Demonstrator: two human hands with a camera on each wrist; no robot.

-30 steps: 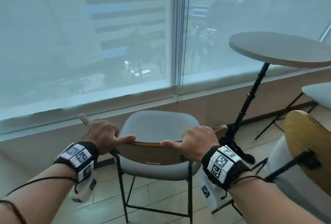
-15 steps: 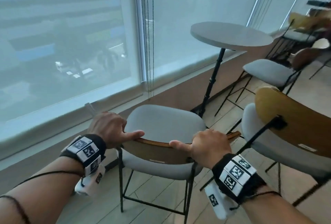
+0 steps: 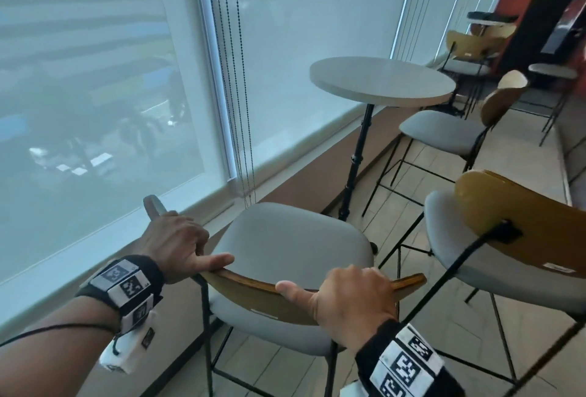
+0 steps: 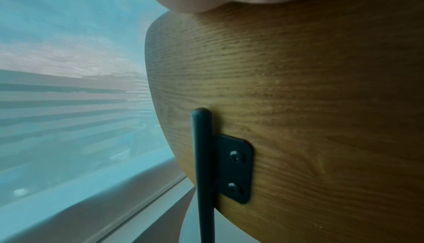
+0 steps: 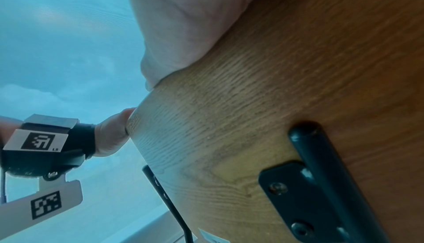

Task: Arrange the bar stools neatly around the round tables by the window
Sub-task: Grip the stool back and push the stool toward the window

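Note:
A bar stool [image 3: 295,247] with a grey padded seat, black metal legs and a curved wooden backrest [image 3: 253,292] stands in front of me by the window. My left hand [image 3: 177,241] grips the backrest's left end, thumb lying along the top edge. My right hand [image 3: 348,301] grips its right part, thumb pointing left. The wrist views show the wood-grain back [image 4: 298,101] [image 5: 275,120] with black brackets [image 4: 234,169]. A round table [image 3: 380,81] on a black pole stands beyond the stool to the right.
A second stool [image 3: 507,238] with a yellow-wood back stands close at my right. A third stool [image 3: 444,130] sits past the table. Several more chairs [image 3: 469,47] stand farther along the window. Blind cords [image 3: 234,79] hang ahead. Tiled floor [image 3: 520,155] runs rightwards.
My view has swung right and the held stool has shifted towards the round table. More stools and the far wall have come into sight. Both hands keep their grip.

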